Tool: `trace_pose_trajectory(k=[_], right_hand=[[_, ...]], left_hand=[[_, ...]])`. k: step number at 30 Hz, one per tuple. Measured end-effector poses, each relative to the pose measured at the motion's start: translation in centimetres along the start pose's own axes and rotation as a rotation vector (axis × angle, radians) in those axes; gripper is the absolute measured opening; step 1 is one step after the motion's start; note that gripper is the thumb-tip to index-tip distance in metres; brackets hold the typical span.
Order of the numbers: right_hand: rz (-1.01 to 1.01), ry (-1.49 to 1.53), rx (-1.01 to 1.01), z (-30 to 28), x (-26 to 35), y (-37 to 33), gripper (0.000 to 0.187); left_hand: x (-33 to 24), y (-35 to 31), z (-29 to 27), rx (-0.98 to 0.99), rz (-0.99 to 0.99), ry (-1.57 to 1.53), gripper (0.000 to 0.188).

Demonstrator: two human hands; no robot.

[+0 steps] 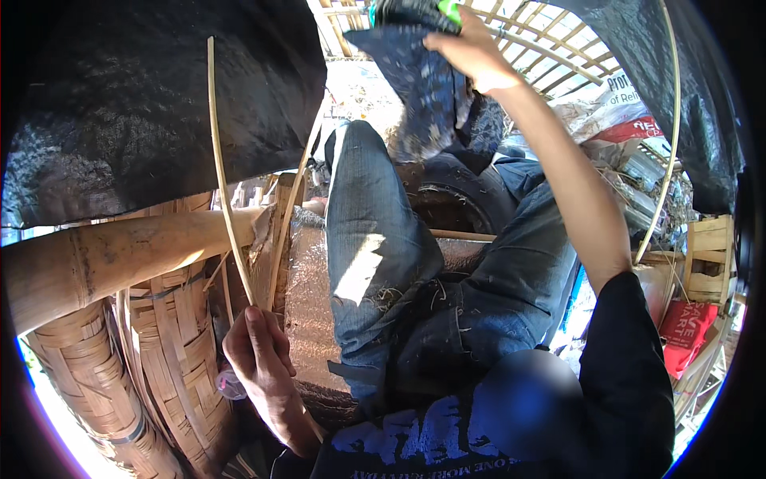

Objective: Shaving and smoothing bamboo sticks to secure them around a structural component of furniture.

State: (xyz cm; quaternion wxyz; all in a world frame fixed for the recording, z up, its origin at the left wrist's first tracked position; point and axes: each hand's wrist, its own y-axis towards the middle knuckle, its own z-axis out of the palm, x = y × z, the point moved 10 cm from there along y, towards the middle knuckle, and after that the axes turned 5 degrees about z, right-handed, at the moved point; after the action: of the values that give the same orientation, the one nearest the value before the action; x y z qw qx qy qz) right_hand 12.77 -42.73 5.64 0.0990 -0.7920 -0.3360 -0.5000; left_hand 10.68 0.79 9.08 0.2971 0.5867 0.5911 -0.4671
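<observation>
My left hand (259, 355) is closed at the lower left, pinching a thin bamboo strip (220, 160) between thumb and fingers. The strip rises upright from my grip, in front of a black plastic sheet. Up at the top centre, my right hand (472, 52) is raised and closed on a dark blue patterned cloth (427, 88), which hangs down beyond my knees. A bright green piece (450, 10) shows beside my fingers; what it belongs to is cut off by the frame's edge. Bits of fibre lie on my jeans (371, 239).
A thick bamboo pole (136, 255) crosses the left side above woven bamboo panels (179, 343). Black plastic sheeting (159, 112) hangs at upper left. Between my legs is a dark round tyre-like object (491, 188). At right are a red bag (686, 337) and a wooden crate (708, 251).
</observation>
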Motion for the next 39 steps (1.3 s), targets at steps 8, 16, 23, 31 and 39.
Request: trace_pose_trajectory(k=[8, 16, 23, 31, 39], right_hand=[[0.327, 0.671, 0.469, 2.2, 5.2, -3.2, 0.050], [0.643, 0.543, 0.597, 10.2, -11.3, -19.7, 0.036], [1.067, 0.973, 0.734, 8.6, -6.9, -23.0, 0.032], [0.624, 0.428, 0.681, 8.0, -11.4, -22.5, 0.049], [0.190, -0.309, 0.433, 0.9, -11.0, -18.0, 0.024]], left_hand=[[-1.2, -0.6, -2.0, -0.030, 0.079, -0.115, 0.037], [0.2, -0.5, 1.4, 0.126, 0.001, -0.099, 0.042], [0.5, -0.5, 3.5, 0.221, -0.007, -0.105, 0.044], [1.1, -0.3, 9.5, 0.529, -0.052, -0.020, 0.041], [10.5, -0.4, 13.8, 0.578, -0.087, -0.062, 0.039]])
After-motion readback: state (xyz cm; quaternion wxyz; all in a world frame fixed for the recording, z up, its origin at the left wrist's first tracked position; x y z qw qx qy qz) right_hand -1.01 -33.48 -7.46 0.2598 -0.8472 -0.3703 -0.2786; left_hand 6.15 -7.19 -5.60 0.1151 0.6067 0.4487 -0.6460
